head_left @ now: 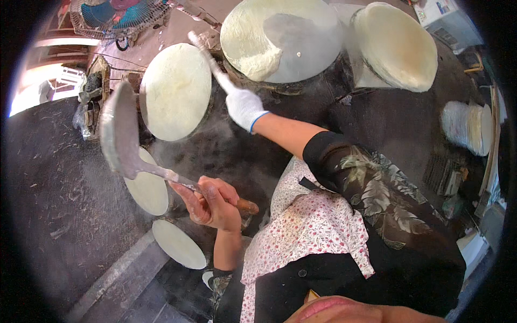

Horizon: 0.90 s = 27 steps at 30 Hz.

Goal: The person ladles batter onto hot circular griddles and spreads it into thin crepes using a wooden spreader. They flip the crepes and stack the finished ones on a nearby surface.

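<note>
My left hand (215,204) is bare and wraps round the wooden handle of a large metal ladle (118,129), whose wide head is raised at the left. In a white glove, my right hand (245,107) grips a pale, batter-coated stick (210,60) pointing to the far left. The stick's tip lies between a round pale flatbread (177,92) and a large round griddle (315,51). Pale batter (250,46) covers the griddle's left part, while a grey surface shows on its right. Steam blurs this area.
A stack of thin round flatbreads (398,48) stands at the far right. Two smaller pale rounds (148,188) (179,245) sit at the left. A fan (118,16) stands at the far left. A wrapped round stack (467,128) lies at the right.
</note>
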Each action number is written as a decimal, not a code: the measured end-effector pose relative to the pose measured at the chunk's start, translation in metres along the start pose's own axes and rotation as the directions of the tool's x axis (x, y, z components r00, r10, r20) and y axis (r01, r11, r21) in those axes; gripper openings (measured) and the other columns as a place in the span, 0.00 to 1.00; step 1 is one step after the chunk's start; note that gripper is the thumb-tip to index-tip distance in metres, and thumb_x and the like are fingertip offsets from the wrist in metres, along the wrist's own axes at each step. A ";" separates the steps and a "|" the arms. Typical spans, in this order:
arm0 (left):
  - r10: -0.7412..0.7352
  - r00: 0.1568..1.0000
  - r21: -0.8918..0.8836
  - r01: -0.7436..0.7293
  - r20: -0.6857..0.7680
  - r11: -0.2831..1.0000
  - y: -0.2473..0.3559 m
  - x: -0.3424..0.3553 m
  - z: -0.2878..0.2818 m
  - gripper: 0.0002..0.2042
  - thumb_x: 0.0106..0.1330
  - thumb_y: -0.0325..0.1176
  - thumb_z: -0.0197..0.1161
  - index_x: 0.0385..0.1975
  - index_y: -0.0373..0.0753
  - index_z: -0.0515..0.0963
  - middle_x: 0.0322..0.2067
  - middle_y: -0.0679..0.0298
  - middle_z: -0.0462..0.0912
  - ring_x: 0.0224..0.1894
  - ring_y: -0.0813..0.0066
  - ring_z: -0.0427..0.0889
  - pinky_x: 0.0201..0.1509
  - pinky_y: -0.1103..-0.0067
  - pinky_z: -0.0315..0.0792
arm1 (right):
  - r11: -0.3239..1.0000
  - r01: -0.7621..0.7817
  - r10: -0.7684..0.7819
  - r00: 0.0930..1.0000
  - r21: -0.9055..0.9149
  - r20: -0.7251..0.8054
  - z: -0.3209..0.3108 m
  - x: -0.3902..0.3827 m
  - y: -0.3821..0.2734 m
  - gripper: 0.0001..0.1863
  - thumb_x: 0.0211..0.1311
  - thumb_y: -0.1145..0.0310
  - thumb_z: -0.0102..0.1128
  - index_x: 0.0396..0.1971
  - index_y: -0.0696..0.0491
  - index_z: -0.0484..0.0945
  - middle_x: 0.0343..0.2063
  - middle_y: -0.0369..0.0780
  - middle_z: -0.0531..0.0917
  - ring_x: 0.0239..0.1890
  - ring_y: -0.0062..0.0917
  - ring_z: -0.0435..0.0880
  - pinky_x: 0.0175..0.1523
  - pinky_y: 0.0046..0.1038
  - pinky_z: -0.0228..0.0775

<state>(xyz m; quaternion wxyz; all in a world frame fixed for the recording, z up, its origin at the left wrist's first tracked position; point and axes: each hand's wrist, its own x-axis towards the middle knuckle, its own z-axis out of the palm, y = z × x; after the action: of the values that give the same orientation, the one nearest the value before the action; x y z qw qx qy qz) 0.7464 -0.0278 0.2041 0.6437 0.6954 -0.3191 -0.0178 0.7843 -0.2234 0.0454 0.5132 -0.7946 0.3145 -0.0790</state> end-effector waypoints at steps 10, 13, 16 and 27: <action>-0.403 0.914 0.031 0.405 -0.049 0.914 -0.014 -0.060 -0.044 0.33 0.78 0.19 0.50 0.81 0.37 0.49 0.19 0.67 0.72 0.15 0.84 0.66 0.20 0.83 0.66 | 0.949 -0.206 0.275 0.912 0.241 -0.304 -0.033 -0.035 0.056 0.34 0.69 0.66 0.51 0.76 0.29 0.63 0.34 0.56 0.86 0.37 0.53 0.86 0.45 0.52 0.76; -0.418 0.908 0.049 0.418 -0.017 0.907 -0.015 -0.063 -0.047 0.32 0.79 0.20 0.48 0.80 0.32 0.48 0.16 0.67 0.70 0.14 0.84 0.65 0.18 0.82 0.65 | 1.000 0.004 -0.004 0.985 0.001 -0.173 -0.017 -0.024 0.039 0.34 0.70 0.65 0.50 0.76 0.30 0.63 0.36 0.58 0.86 0.40 0.57 0.86 0.47 0.54 0.75; -0.365 0.929 -0.008 0.366 0.068 0.930 -0.022 -0.064 -0.046 0.31 0.78 0.19 0.48 0.80 0.31 0.50 0.17 0.67 0.71 0.14 0.85 0.65 0.17 0.83 0.64 | 0.979 -0.205 0.203 0.951 0.015 -0.234 -0.040 -0.043 0.044 0.33 0.71 0.64 0.50 0.76 0.29 0.63 0.38 0.58 0.86 0.41 0.57 0.86 0.48 0.53 0.76; -0.385 0.919 -0.022 0.388 0.088 0.921 -0.024 -0.057 -0.015 0.31 0.76 0.15 0.50 0.79 0.33 0.54 0.19 0.68 0.72 0.13 0.86 0.65 0.17 0.85 0.63 | 0.932 -0.273 0.250 0.960 0.239 0.123 -0.058 -0.077 0.054 0.33 0.71 0.60 0.53 0.76 0.28 0.62 0.42 0.62 0.84 0.46 0.59 0.84 0.55 0.53 0.74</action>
<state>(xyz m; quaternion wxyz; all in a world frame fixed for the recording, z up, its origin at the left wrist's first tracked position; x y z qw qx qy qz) 0.7176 0.0110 0.1625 0.6273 0.7308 -0.2012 -0.1790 0.6744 -0.2379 0.0409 0.6304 -0.6760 0.3813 -0.0134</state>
